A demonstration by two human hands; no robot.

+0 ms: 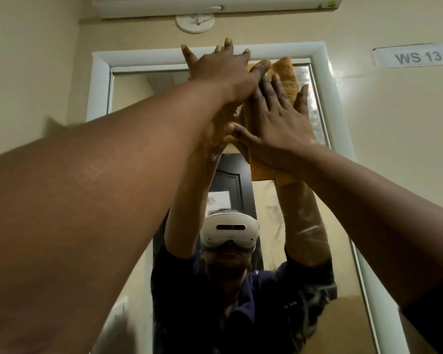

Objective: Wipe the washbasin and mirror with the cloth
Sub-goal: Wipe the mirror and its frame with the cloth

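A tall mirror (276, 226) in a white frame (335, 103) hangs on the wall in front of me. An orange-yellow cloth (288, 77) lies flat against the upper part of the glass. My right hand (274, 121) presses on the cloth with fingers spread. My left hand (223, 70) reaches up beside it with fingers spread, over the cloth's left part and the frame's top edge. Both arms stretch upward and hide part of the glass. The washbasin is out of view.
A label reading "WS 13" (417, 57) is stuck on the beige wall at upper right. A round white fitting (195, 23) and a long white fixture (215, 6) sit above the mirror. The mirror reflects me, wearing a white headset, and a dark door.
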